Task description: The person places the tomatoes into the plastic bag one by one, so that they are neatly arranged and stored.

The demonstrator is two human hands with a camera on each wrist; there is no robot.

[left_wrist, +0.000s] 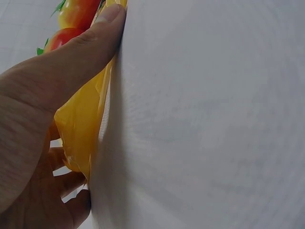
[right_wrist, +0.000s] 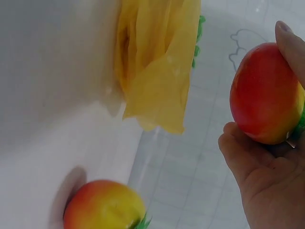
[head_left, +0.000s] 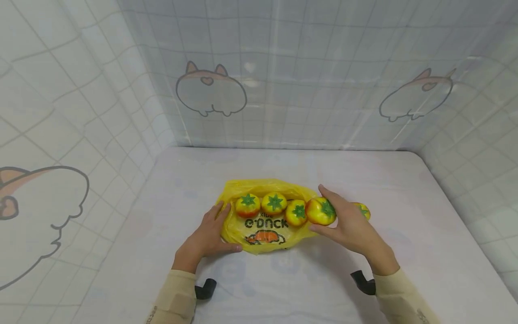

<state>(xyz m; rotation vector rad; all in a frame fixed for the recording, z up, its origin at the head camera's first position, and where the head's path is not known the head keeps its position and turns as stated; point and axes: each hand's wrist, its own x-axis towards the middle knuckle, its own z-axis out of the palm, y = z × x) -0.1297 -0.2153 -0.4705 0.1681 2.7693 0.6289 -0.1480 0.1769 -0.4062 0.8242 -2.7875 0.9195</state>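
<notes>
A yellow plastic bag [head_left: 263, 245] with dark print and an orange picture lies on the white table. Three yellow-and-red toy fruits with green star-shaped leaf tops, one of them a toy fruit [head_left: 274, 203], sit in a row at it. My left hand [head_left: 208, 236] holds the bag's left end, thumb on the near side and fingers around the side edge. Between the thumb and fingers of my right hand [head_left: 352, 227] is another toy fruit [right_wrist: 264, 95], raised above the table at the bag's right end.
One more toy fruit [right_wrist: 102, 207] lies on the table right of the bag, partly hidden by my right hand in the head view. Dark curved pieces [head_left: 206, 289] show beside both forearms. Curtains with a grid pattern [head_left: 303, 90] stand behind and at both sides.
</notes>
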